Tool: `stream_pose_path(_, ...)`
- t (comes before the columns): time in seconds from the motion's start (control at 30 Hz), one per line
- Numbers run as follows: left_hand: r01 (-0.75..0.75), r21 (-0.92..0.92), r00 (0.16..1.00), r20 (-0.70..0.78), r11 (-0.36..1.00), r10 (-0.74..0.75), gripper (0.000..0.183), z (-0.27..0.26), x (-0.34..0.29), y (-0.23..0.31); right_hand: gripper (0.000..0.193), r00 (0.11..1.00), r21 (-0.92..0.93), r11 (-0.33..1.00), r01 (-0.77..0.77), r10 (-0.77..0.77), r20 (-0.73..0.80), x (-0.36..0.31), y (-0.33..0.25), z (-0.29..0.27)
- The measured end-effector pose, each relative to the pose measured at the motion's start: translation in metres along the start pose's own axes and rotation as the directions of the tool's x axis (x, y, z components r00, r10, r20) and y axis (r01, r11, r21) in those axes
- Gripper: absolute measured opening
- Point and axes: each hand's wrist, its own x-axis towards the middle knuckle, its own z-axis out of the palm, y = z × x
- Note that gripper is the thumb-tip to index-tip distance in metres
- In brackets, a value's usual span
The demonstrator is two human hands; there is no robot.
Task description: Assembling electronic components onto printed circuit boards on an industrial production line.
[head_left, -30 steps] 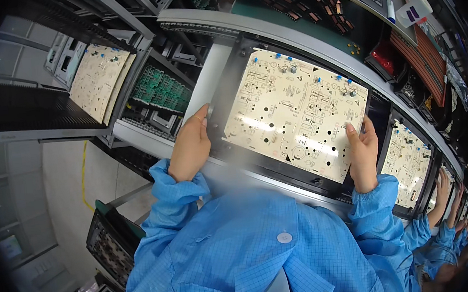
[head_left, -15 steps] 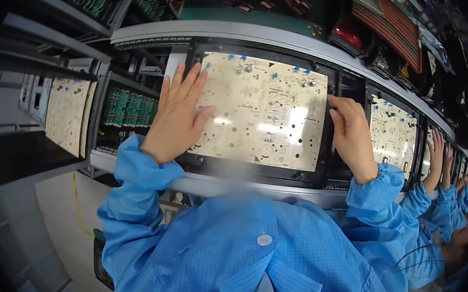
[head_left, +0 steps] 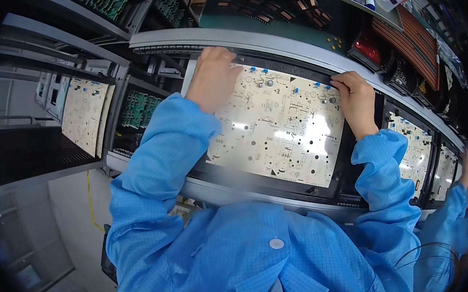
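Observation:
A cream circuit board (head_left: 268, 121) lies flat in a black carrier frame (head_left: 265, 186) in front of me. Blue and silver parts stand along its far edge, and dark holes and printed marks cover the rest. My left hand (head_left: 214, 80) is bent over the far left corner of the board, fingers curled down and thumb reaching inward. At the far right corner, my right hand (head_left: 357, 102) has its fingertips pinched at the frame's edge beside the blue parts. Whatever the fingertips of either hand grip is too small or hidden to make out.
More cream boards (head_left: 411, 152) in carriers continue along the line to the right, where a person in a blue sleeve (head_left: 445, 211) works. A rack with green boards (head_left: 139, 110) and upright cream boards (head_left: 82, 115) is at left. A metal rail (head_left: 225, 40) runs behind the frame.
Both hands have moved away from me to the board's far corners. My left hand, earlier spread flat on the board's left side, is now curled. The view has shifted slightly.

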Motion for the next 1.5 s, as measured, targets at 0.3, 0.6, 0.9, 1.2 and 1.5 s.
stream_pose_path(0.3,0.12,0.016,0.99,-0.083,0.993,-0.118,0.014,0.013,0.011,0.009,0.033,0.967,0.331,0.932,-0.148,0.067,0.246,-0.005,0.015,-0.037)
stream_pose_path(0.6,0.17,0.127,0.959,-0.25,0.977,-0.134,0.021,0.005,-0.013,0.01,0.015,0.966,0.23,0.97,0.072,-0.125,0.225,-0.032,0.039,-0.042)
stream_pose_path(0.9,0.053,0.017,0.99,-0.134,0.998,-0.05,0.014,-0.001,-0.022,-0.021,0.026,0.993,-0.024,0.999,0.034,-0.031,0.113,-0.055,-0.017,-0.06)
stream_pose_path(1.2,-0.025,-0.192,1.0,-0.019,0.981,0.022,0.023,-0.027,-0.032,-0.012,0.016,0.986,-0.177,0.971,-0.163,0.168,0.016,-0.163,-0.081,-0.053)
stream_pose_path(1.5,-0.135,-0.277,0.869,0.428,0.951,0.248,0.023,-0.075,-0.123,0.009,0.022,0.99,0.005,0.992,-0.124,0.123,0.066,-0.165,-0.08,-0.056)
